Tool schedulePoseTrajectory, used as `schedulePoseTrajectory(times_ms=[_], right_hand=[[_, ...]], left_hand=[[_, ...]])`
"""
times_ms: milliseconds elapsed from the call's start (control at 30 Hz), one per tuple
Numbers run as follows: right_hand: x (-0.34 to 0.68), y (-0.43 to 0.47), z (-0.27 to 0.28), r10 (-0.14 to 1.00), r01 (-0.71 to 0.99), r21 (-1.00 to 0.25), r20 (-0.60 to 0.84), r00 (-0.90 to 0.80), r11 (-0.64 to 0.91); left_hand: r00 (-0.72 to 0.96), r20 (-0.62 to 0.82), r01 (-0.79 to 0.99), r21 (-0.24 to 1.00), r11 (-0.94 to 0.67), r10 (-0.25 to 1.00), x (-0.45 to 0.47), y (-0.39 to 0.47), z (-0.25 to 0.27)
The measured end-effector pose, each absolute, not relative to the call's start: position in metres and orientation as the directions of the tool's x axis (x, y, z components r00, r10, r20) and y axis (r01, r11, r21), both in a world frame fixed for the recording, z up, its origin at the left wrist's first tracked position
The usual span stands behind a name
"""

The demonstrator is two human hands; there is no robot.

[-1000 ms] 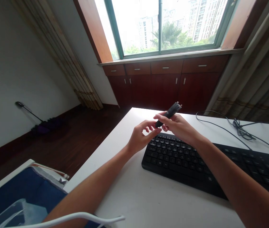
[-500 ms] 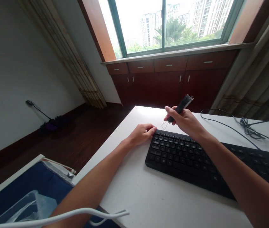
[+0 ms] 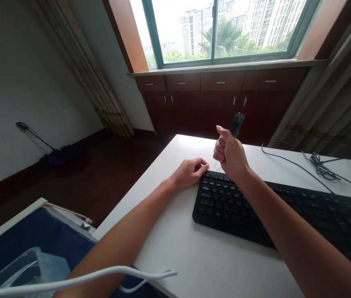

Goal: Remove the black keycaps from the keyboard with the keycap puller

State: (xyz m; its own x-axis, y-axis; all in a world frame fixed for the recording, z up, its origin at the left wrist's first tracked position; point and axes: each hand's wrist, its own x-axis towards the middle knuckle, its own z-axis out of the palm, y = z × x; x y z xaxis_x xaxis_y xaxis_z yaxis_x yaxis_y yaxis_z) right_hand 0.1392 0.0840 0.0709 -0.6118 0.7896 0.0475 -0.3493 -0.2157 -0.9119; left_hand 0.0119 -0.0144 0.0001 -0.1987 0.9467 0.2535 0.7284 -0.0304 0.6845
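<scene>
A black keyboard (image 3: 214, 203) lies on the white desk, running off to the right. At its far left corner, my left hand (image 3: 190, 171) rests on the desk with curled fingers, the thumb and forefinger gripping the corner. Above the keyboard's far edge, my right hand (image 3: 230, 154) is wrapped around a black keycap puller (image 3: 237, 122), its thumb pointing up. The tool's pronged end sticks up above the fist. A thin wire loop (image 3: 217, 166) shows below the fist, near the keyboard's back edge. The middle of the tool is hidden by the hand.
A bundled black cable (image 3: 320, 165) lies behind the keyboard on the desk (image 3: 175, 248). A white cable (image 3: 107, 273) crosses in front at lower left, over a blue-lined container (image 3: 23, 227). Brown cabinets (image 3: 191, 109) stand beneath the window.
My right hand has turned, so the keycap puller stands more upright and its lower part is more hidden. My left hand stays at the keyboard's corner. The view has shifted slightly.
</scene>
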Motion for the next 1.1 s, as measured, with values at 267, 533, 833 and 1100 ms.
schedulePoseTrajectory(times_ms=[267, 533, 833, 1100], right_hand=[[0.130, 0.082, 0.050, 0.791, -0.255, -0.950, 0.016, -0.611, -0.178], [0.139, 0.085, 0.047, 0.763, -0.228, -0.940, -0.049, -0.645, -0.254], [0.142, 0.084, 0.063, 0.727, -0.347, -0.854, -0.051, -0.685, -0.387], [0.137, 0.082, 0.052, 0.763, -0.328, -0.869, -0.083, -0.642, -0.370]], left_hand=[[-0.025, 0.133, 0.629, 0.773, -0.088, 0.991, -0.004, -0.021, 0.009], [0.061, 0.083, 0.570, 0.815, -0.103, 0.995, -0.010, -0.024, 0.018], [0.043, 0.179, 0.588, 0.791, -0.170, 0.983, -0.016, -0.020, 0.006], [0.027, 0.142, 0.486, 0.863, -0.137, 0.990, -0.013, -0.019, 0.006]])
